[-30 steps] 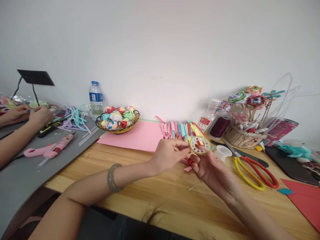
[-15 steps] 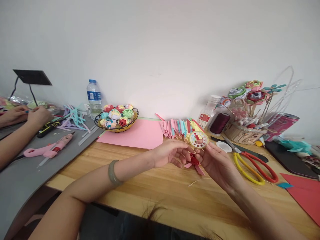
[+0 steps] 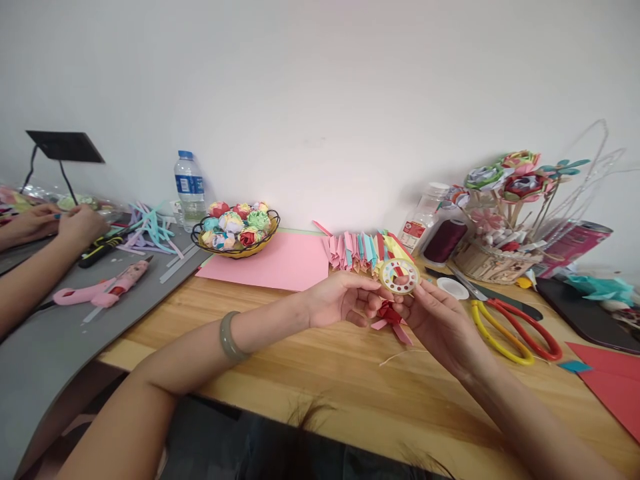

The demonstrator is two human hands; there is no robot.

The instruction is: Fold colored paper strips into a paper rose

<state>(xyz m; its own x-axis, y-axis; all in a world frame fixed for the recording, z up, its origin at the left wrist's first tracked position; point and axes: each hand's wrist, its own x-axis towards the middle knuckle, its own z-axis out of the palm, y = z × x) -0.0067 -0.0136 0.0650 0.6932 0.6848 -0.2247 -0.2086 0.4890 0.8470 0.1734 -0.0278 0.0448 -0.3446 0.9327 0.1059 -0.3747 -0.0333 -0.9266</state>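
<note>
Centrally: one round perforated reel point(image 3: 399, 287), raised above the desk point(image 3: 280, 363), edge-pinched in the closed grip of the right hand point(image 3: 443, 317), which leaves its face uncovered. Left hand point(image 3: 340, 300): grip loosely curled by the opposite rim; contact cannot be told.

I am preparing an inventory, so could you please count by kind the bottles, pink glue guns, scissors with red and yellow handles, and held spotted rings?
Blue-capped bottle and red-labelled bottle: 2
Pink glue gun: 1
Scissors: 1
Spotted ring: 1
Total: 5
</note>
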